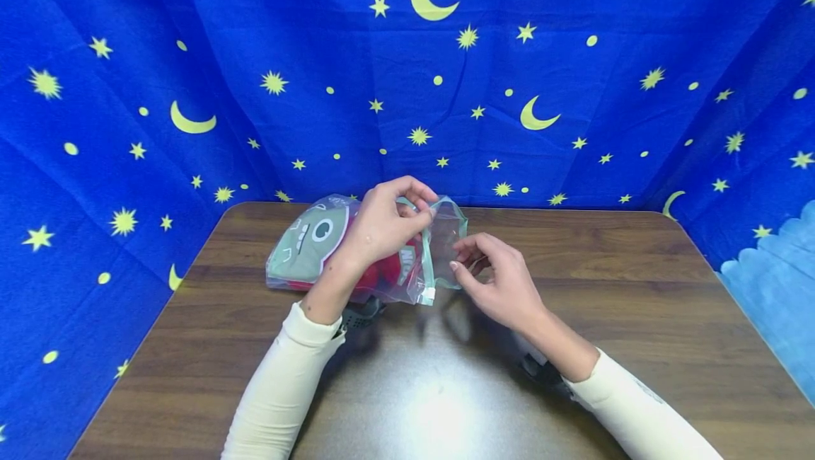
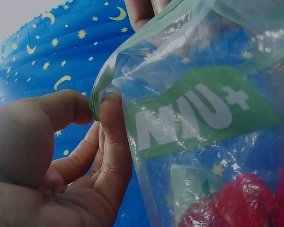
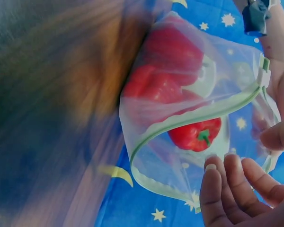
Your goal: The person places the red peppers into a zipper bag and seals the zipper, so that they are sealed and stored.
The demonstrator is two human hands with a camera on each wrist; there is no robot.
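Note:
A clear zip bag [image 1: 315, 240] with a printed monster face, green edges and a white slider [image 3: 263, 78] lies on its side with its mouth toward the right. Red bell peppers are inside, one showing its green stem [image 3: 204, 136] through the open mouth. My left hand [image 1: 388, 223] reaches over the bag and pinches the green rim [image 2: 100, 90] of its mouth between thumb and finger. My right hand [image 1: 499, 279] is at the mouth, fingers loosely bent, thumb apart from them, nothing between. Its fingertips [image 3: 210, 167] overlap the opening in the right wrist view.
The bag rests near the back of a brown wood-grain table [image 1: 605, 290]. Behind and beside the table hangs a blue cloth [image 1: 356, 56] with yellow moons and stars. A pale blue scalloped cloth [image 1: 777, 290] hangs at the right. Dark wrist straps [image 1: 363, 313] sit by the sleeves.

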